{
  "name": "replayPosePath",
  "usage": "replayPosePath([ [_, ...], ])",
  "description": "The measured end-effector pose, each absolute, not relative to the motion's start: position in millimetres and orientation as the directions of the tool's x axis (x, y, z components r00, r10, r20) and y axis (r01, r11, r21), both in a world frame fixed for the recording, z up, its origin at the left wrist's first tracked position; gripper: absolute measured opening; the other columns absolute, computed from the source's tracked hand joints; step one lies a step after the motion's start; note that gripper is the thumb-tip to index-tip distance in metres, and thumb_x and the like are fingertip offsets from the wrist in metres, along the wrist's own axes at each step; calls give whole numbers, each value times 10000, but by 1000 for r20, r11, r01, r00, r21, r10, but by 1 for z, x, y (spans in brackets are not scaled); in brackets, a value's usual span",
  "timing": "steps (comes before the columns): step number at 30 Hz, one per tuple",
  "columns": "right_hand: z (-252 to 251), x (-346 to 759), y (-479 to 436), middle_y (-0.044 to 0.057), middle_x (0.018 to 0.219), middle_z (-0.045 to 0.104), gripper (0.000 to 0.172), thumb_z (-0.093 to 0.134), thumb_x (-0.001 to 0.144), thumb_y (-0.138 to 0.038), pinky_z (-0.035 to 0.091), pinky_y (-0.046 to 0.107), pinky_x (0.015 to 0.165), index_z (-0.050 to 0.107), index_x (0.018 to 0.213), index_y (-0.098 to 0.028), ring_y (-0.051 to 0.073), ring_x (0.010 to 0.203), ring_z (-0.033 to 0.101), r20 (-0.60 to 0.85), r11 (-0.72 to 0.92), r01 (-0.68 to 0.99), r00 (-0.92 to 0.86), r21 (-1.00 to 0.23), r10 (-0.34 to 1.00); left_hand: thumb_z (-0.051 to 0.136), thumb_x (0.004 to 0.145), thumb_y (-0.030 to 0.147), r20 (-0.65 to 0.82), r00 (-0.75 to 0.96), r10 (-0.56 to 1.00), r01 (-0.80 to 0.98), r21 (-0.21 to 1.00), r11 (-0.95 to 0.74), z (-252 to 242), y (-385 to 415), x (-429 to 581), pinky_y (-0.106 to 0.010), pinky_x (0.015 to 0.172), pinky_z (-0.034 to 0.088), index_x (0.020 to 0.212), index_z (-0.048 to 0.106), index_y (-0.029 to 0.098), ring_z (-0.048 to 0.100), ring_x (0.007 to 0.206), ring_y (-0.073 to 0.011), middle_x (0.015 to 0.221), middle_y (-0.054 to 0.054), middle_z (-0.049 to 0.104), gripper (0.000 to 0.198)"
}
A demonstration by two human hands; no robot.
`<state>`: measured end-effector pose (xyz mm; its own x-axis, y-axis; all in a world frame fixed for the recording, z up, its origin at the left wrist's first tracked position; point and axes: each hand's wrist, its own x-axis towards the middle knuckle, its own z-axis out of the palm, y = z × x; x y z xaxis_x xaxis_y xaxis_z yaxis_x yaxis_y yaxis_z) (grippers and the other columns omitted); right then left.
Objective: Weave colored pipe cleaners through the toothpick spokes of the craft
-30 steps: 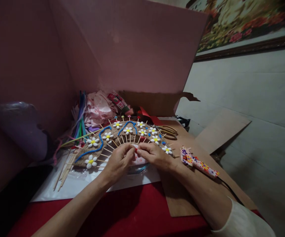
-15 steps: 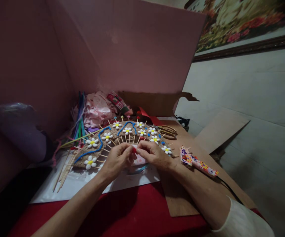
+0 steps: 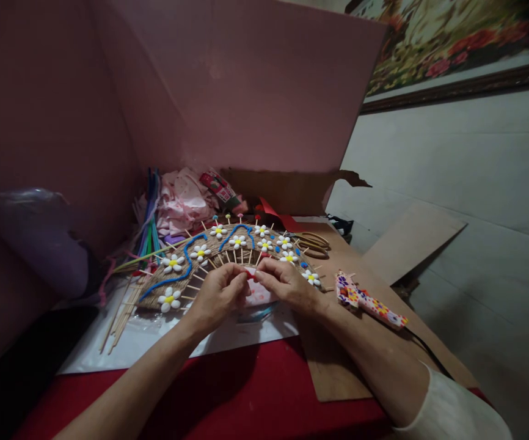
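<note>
In front of me, my left hand (image 3: 222,292) and my right hand (image 3: 284,282) meet with fingertips pinched on a small red piece (image 3: 251,275). It is soft-looking, perhaps clay, and mostly covered by the fingers. Just beyond them lies an arched, twine-wrapped craft piece (image 3: 179,285) with white daisies with yellow centres, such as one flower (image 3: 169,299) at its left end. A wavy blue strip (image 3: 186,263) runs along it. Short sticks poke out from both its edges; several at the top carry coloured tips. Beneath my hands is a pink patterned piece (image 3: 259,295), partly hidden.
Loose wooden sticks (image 3: 118,324) lie on a white sheet (image 3: 85,354) at left. Gold-handled scissors (image 3: 314,239) and a flower-patterned glue gun (image 3: 369,305) with a cord rest on brown cardboard (image 3: 333,366). Pipe cleaners (image 3: 149,226) and crumpled pink wrapping (image 3: 184,201) sit behind. Red cloth (image 3: 246,385) covers the front.
The red piece between my fingertips looks rounder earlier and more drawn out now. My fingers have shifted slightly around it. The whole view has moved a little.
</note>
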<state>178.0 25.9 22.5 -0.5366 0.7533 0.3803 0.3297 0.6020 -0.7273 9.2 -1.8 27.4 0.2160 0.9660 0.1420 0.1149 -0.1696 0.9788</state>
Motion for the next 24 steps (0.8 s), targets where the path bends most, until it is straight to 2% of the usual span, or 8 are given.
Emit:
replayPosePath([
  [5,22,177,25,-30,643,471,184,466,883,-293,302,213,521,531,772,-160,88,564,395,371,599,357,-532,-716,761,517,785,342,184,207,961,140,966,-215,24,0,9,-215,416,405,741,523,145,506,427,-96,562,24,543,202],
  [13,24,175,23,-25,647,478,174,445,889,-267,324,214,535,522,776,-160,94,585,419,416,610,309,-508,-730,754,572,767,337,140,185,973,3,990,-143,27,-3,11,-220,488,461,832,570,114,552,551,-108,663,-20,604,233],
  [19,25,174,20,-44,601,461,134,465,863,-219,300,206,520,539,768,-162,81,532,391,396,607,342,-516,-717,759,606,743,353,85,190,978,-48,996,-77,28,-3,12,-222,454,470,833,571,118,547,527,-106,660,-13,607,254],
  [24,28,175,21,-55,576,426,126,485,826,-170,278,200,510,535,711,-164,76,527,378,389,620,392,-525,-680,757,594,748,355,121,213,970,73,987,-140,27,0,9,-215,420,450,768,579,130,543,468,-100,629,-4,595,226],
])
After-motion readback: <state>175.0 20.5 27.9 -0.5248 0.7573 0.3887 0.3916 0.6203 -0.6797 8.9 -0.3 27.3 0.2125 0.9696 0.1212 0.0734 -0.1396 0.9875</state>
